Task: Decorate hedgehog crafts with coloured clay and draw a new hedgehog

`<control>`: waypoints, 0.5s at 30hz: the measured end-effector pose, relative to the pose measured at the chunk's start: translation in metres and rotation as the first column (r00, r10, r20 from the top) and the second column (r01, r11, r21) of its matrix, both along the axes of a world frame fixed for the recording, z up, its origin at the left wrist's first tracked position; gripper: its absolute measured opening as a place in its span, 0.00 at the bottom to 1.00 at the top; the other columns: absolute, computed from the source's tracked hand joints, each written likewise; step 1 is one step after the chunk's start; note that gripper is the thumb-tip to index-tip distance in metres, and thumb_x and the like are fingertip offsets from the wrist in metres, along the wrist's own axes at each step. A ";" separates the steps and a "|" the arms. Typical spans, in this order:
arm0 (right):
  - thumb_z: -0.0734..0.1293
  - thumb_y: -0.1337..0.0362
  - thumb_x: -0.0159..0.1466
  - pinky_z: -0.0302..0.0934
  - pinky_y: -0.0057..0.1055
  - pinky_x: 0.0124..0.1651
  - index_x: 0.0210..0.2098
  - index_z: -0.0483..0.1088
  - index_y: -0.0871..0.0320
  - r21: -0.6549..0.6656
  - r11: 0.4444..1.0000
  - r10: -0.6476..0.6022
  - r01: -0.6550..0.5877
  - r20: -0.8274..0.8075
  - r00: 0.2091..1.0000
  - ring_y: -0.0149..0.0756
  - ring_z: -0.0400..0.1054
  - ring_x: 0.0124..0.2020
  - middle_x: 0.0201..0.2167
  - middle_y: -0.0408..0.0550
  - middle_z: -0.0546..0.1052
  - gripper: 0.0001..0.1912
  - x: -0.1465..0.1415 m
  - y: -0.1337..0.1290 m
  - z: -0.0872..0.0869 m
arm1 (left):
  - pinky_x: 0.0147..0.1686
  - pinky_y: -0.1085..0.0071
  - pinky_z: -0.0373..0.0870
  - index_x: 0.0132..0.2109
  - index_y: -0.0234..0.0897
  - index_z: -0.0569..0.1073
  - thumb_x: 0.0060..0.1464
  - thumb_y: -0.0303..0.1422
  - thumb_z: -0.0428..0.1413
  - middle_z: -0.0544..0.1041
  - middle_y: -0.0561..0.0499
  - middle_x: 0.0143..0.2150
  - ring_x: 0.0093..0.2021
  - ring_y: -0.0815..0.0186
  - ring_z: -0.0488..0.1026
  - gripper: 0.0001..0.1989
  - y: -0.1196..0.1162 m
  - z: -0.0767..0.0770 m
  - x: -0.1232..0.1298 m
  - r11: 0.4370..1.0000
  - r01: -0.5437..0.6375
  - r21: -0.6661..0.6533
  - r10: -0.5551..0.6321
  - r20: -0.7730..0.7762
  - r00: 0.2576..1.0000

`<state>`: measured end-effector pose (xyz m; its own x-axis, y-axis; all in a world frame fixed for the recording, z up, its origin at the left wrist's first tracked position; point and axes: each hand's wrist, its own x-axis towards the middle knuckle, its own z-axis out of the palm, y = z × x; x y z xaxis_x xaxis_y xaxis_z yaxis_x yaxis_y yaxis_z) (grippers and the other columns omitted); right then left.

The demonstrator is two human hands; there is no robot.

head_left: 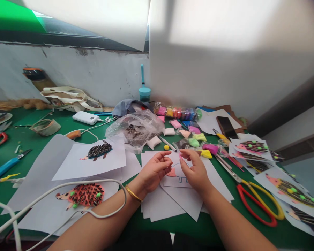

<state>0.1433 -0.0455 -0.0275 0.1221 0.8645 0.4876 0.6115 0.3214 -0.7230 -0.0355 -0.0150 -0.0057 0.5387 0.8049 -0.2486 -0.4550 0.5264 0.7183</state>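
Observation:
My left hand (157,170) hovers over a stack of white paper (170,205), its fingers loosely curled and apart with nothing seen in them. Facing it, my right hand (195,170) pinches a small bit of pink clay (181,156) between thumb and forefinger. Below both hands lies a sheet with a blue-outlined hedgehog drawing (181,179), partly covered by my fingers. Peach clay (172,172) fills the head end of the outline. A small yellow clay ball (166,147) and a white pen (167,143) lie just beyond the paper.
Clay packets (193,142) and a plastic bag of striped seeds (136,130) lie behind. Large scissors (259,202) rest at right, beside finished hedgehog pictures (290,188). At left are more hedgehog sheets (99,151), a blue cutter (5,169) and a white cable (68,184) crossing my left forearm.

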 end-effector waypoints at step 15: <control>0.62 0.66 0.65 0.63 0.40 0.44 0.46 0.70 0.52 0.005 0.998 0.058 -0.058 0.016 0.998 0.41 0.68 0.43 0.41 0.49 0.74 0.11 0.000 0.001 0.000 | 0.36 0.74 0.69 0.41 0.35 0.75 0.46 0.31 0.69 0.71 0.55 0.30 0.29 0.74 0.71 0.16 0.000 -0.004 -0.001 0.999 0.033 0.014 -0.034 0.033 0.999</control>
<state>0.1434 -0.0442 -0.0277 0.0638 0.8673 0.4937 0.6033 0.3606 -0.7114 -0.0362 -0.0147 -0.0102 0.5730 0.7895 -0.2201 -0.4607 0.5324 0.7101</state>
